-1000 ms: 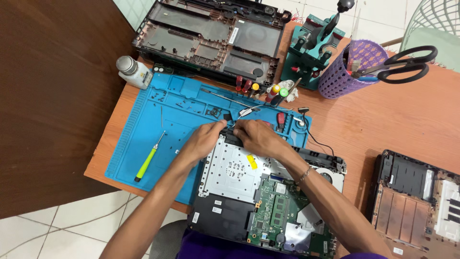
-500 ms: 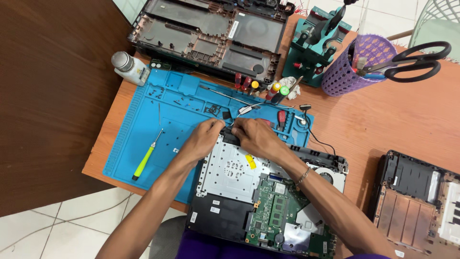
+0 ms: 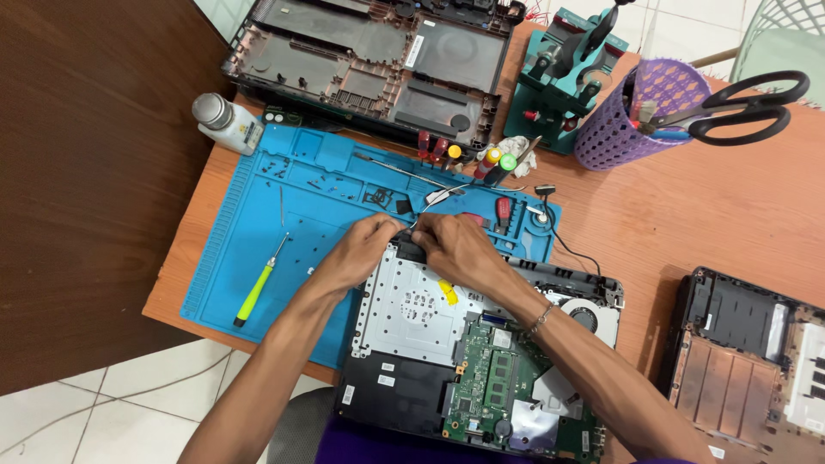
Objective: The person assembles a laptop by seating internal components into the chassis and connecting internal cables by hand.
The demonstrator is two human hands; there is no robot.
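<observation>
White rectangular labels (image 3: 347, 394) sit on the opened laptop's black corner — another (image 3: 413, 51) on the upper case.

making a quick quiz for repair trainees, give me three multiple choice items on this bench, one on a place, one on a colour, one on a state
1. Where does the yellow-handled screwdriver lie?
A. on the blue mat
B. in the purple basket
C. on the floor

2. What colour are the scissors' handles?
A. red
B. black
C. white

3. The opened laptop under the left hand and right hand shows:
A. a closed lid
B. a lit screen
C. its bare green board

A: it rests on the mat's left part.
B: dark loops jut from the basket.
C: board and fan lie exposed.
</observation>
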